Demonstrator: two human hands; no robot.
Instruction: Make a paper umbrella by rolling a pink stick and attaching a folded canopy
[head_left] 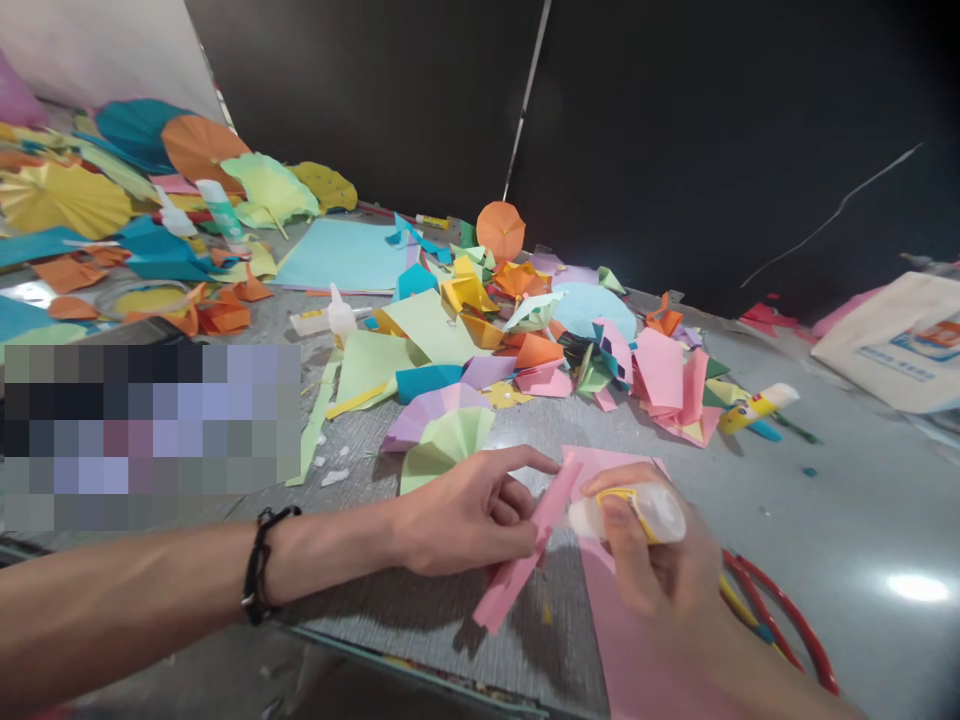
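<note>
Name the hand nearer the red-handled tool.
Right. The right hand, holding a white bottle, is just left of the red-handled tool; the left hand is farther left, gripping a pink strip.

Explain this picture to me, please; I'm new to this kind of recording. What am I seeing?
There is no machine here: the single picture comes from a head-worn camera looking forward and down at the wearer's own bare hands. The left hand holds a narrow folded pink paper strip. The right hand grips a small whitish plastic bottle with a yellow-edged label, its tip pointing toward the strip. On the grey table lie a larger flat pink paper sheet, a red-handled tool partly hidden by the right arm, a pale green pleated paper fan and many colourful paper pieces.
</note>
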